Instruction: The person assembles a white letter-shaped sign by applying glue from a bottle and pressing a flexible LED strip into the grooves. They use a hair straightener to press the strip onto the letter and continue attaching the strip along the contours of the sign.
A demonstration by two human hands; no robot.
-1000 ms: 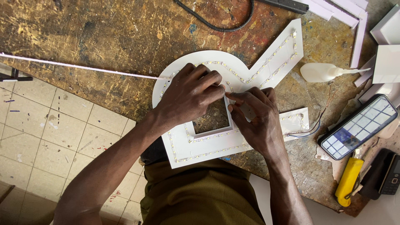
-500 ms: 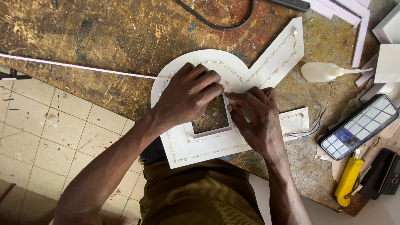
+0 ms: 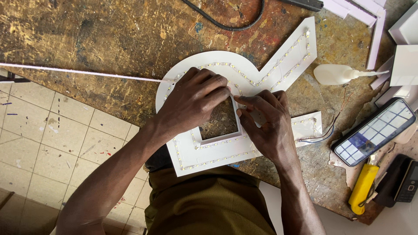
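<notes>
Unmoved: both grips [image 3: 235, 98] pinching white strip [image 3: 237, 114]

The surface [image 3: 87, 30] is a worn wooden board, brown and heavily scratched, spattered with flecks of paint and dried glue, and it fills the far and middle part of the scene, its near edge running diagonally from the left down toward the near right. Below that edge on the left lies the floor [image 3: 48, 143] of pale cream square tiles with dark grout lines, marked with small stains and a few coloured specks. The light is even and soft, like daylight, with only faint shadows on wood and tiles.
</notes>
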